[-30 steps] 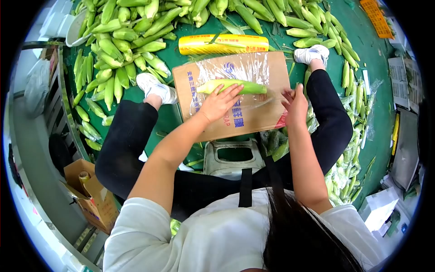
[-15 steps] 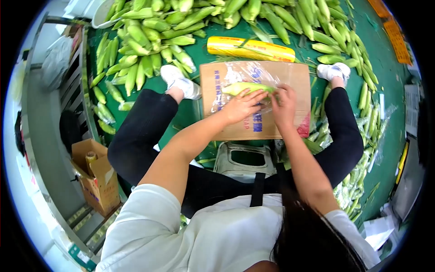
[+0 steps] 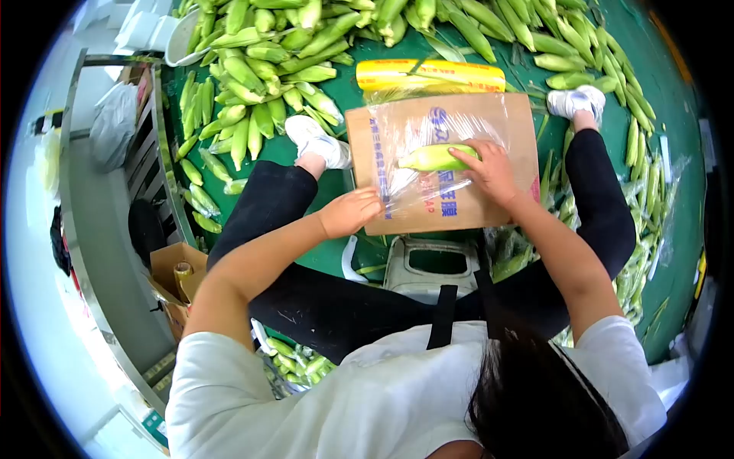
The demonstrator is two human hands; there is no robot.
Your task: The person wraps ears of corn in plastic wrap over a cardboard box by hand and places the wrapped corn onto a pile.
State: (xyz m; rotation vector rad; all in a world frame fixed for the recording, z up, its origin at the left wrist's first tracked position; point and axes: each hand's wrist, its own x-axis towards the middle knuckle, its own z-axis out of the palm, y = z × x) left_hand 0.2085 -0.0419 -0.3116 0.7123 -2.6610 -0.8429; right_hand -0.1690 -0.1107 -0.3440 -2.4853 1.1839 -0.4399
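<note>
Wears a white shirt (image 3: 382,409) and black trousers (image 3: 329,306), nearer to view than the fingers of both hands. Below and between those fingers, has a pale plastic stool (image 3: 394,281) with an opening in its top.

Holds the left hand (image 3: 352,211) at the left edge of the printed cardboard (image 3: 489,213), with fingers bent and close together; cannot tell whether pinching any of the clear film (image 3: 391,183) just beside them. Lays the right hand (image 3: 495,171) over the right end of a green ear of corn (image 3: 427,158), with thumb and fingers touching the husk; cannot tell whether closed firmly around it. To the left of the right fingers, and above and right of the left ones, has that ear lying crosswise over the cardboard.

Beyond the fingers of both hands, shows a yellow roll (image 3: 432,76) along the cardboard's far edge. Well to the right of the right fingers, shows film-wrapped corn (image 3: 638,252). Farthest ahead of all the fingers, shows a big heap of husked-green corn (image 3: 329,34) on a green surface (image 3: 345,83).
</note>
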